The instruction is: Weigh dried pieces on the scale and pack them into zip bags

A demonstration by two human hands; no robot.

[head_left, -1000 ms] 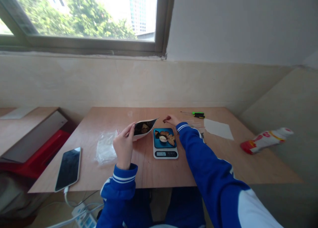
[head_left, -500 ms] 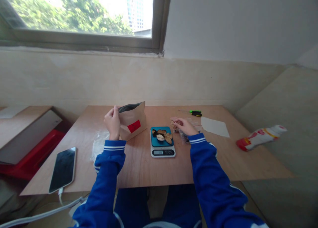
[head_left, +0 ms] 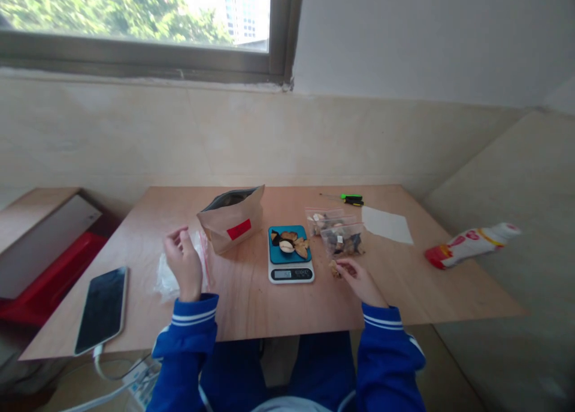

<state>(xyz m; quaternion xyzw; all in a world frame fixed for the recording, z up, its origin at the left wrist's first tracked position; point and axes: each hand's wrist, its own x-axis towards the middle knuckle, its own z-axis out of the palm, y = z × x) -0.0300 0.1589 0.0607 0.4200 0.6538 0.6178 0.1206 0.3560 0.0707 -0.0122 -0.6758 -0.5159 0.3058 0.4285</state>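
My right hand (head_left: 359, 280) pinches a small brown dried piece (head_left: 334, 270) just over the table, right of the kitchen scale (head_left: 291, 275). Several dried pieces (head_left: 287, 246) in brown, black and cream lie on the scale's blue platform. My left hand (head_left: 184, 265) is raised with loosely bent fingers apart and nothing in them, above clear plastic bags (head_left: 168, 280). Beyond it, a brown paper pouch (head_left: 220, 232) with a red label stands with its mouth open. Behind my right hand lie zip bags (head_left: 344, 241) filled with dried pieces.
A phone (head_left: 102, 310) with a charging cable lies at the left. Toward the back right are screwdrivers (head_left: 353, 199) and a white paper sheet (head_left: 387, 225). A red and white bottle (head_left: 467, 246) lies tilted near the right edge. A wall runs behind the table.
My left hand has let go of the paper pouch and come back toward me. My right hand has moved from the zip bags nearer to me, carrying the small dried piece.
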